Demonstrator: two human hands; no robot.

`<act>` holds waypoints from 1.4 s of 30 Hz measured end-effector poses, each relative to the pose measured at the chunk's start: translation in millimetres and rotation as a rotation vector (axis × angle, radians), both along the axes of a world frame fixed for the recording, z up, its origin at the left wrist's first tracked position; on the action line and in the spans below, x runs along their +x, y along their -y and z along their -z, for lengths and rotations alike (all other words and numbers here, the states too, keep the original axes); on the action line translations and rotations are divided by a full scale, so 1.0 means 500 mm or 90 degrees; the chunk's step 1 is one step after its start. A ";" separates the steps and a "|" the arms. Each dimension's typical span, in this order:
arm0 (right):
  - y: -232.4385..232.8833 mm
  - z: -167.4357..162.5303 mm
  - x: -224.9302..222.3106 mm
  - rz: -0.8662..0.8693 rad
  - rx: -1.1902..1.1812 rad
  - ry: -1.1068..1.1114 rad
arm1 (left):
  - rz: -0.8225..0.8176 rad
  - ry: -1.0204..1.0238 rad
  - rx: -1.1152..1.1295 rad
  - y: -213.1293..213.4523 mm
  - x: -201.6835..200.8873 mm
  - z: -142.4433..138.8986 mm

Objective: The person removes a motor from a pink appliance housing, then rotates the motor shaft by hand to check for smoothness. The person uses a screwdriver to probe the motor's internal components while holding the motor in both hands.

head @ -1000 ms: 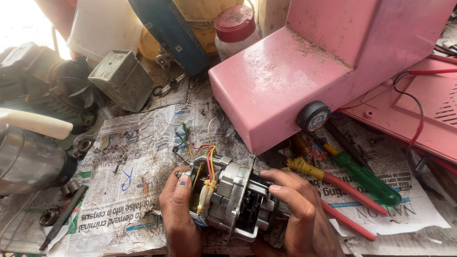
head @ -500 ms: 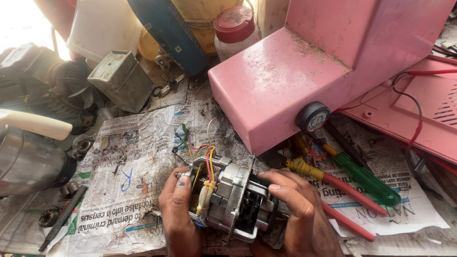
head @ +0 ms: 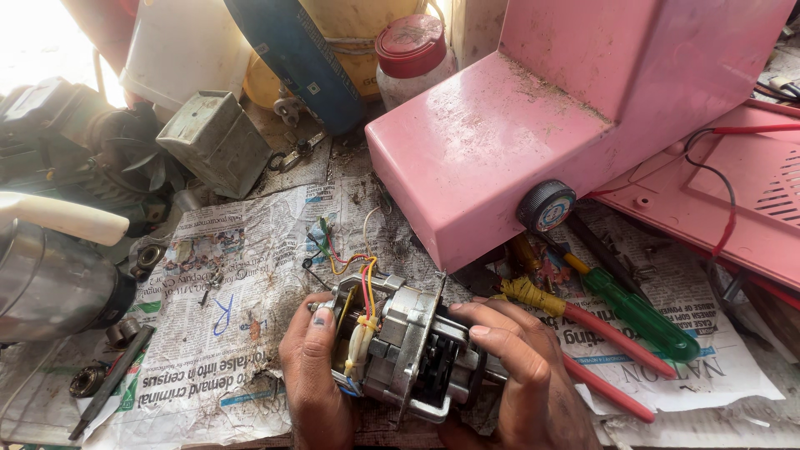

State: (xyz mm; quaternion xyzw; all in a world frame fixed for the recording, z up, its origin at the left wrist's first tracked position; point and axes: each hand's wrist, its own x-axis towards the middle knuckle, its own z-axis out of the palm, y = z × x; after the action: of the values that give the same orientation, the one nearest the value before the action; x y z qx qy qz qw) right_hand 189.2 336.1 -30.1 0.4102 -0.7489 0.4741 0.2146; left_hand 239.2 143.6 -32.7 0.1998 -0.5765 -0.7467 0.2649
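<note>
A small grey electric motor (head: 408,350) with red, yellow and white wires lies on newspaper (head: 242,333) near the front edge. My left hand (head: 315,379) grips its wired end from the left. Over the right end curls my right hand (head: 521,375), with the fingers on top of the metal housing. Both hands hold the motor just above the paper.
A pink appliance housing (head: 533,133) with a round knob (head: 546,206) stands right behind the motor. A green-handled screwdriver (head: 642,312) and red-handled pliers (head: 600,342) lie to the right. A steel jar (head: 50,283), a grey metal box (head: 217,142) and a red-lidded jar (head: 412,50) crowd the left and back.
</note>
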 end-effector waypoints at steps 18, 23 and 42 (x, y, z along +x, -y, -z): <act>0.008 0.003 0.010 0.028 -0.013 0.017 | -0.003 0.003 0.023 0.000 0.000 0.002; 0.005 0.010 0.011 0.028 0.001 0.017 | 0.001 0.007 0.003 0.002 0.000 0.000; -0.009 0.009 -0.005 -0.032 0.029 0.054 | 0.008 -0.008 0.009 0.003 -0.004 -0.007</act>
State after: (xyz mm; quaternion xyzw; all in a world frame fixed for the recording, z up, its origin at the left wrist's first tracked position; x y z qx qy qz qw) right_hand 186.6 340.3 -34.7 0.4134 -0.7575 0.4788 0.1612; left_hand 237.0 142.1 -29.1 0.1934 -0.5711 -0.7535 0.2621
